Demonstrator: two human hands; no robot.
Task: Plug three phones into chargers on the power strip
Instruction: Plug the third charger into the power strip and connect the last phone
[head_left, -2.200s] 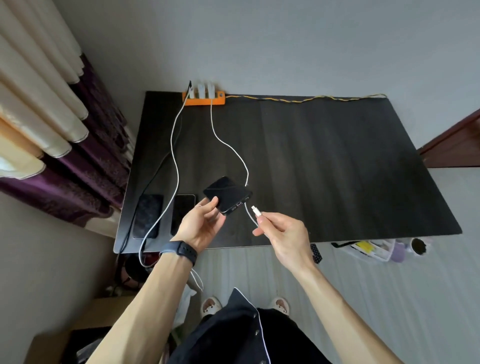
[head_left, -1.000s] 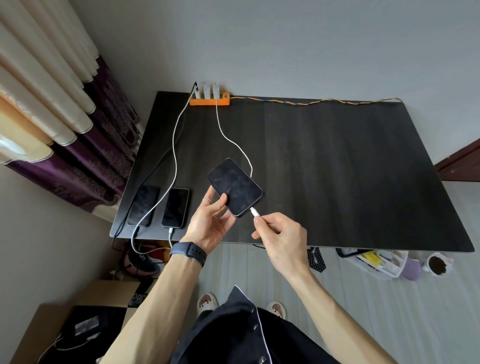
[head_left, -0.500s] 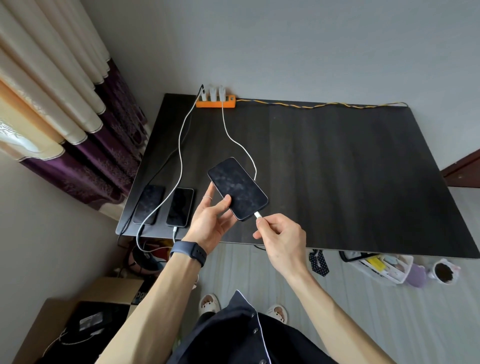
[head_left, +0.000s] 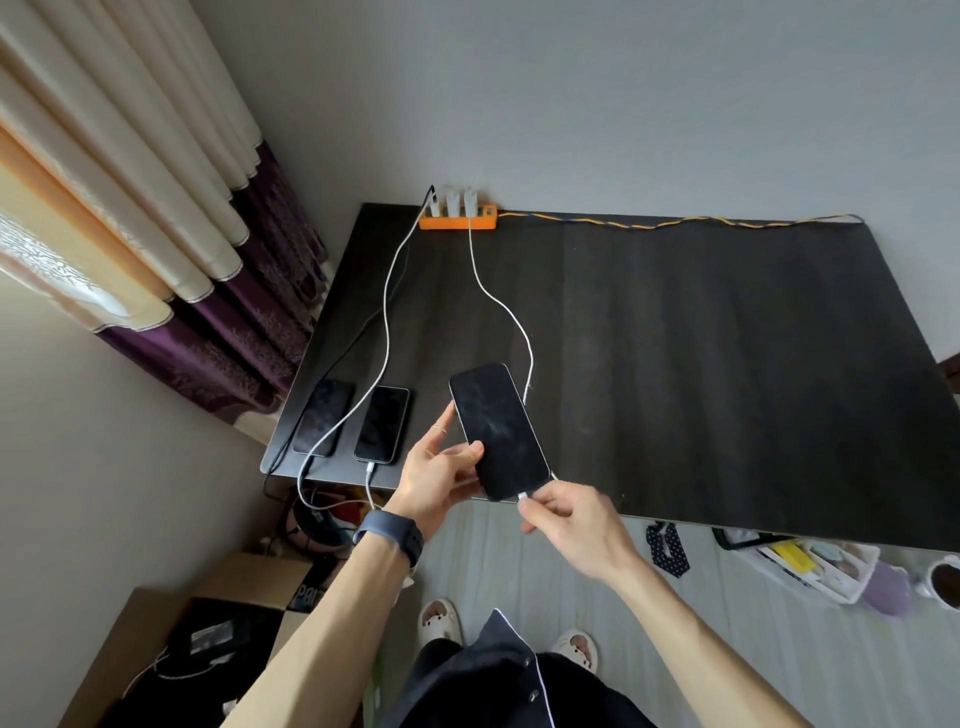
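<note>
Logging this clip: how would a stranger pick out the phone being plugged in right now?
Start at the dark table. Above its near edge, the left hand holds a phone tilted, while the right hand pinches a white cable plug at its bottom. Two other phones lie flat near the table's left corner.

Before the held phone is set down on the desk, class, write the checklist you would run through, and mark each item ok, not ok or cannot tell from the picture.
1. Left hand has a firm hold on the held phone: ok, fingers wrap its left edge.
2. Right hand has the white plug at the phone's bottom edge: ok.
3. Plug fully seated: cannot tell, the fingers hide the port.
4. This cable runs back to a charger on the orange power strip: ok.
5. Bare desk beside the middle phone to lay it on: ok.
6. Far-left phone plugged in: cannot tell.
</note>
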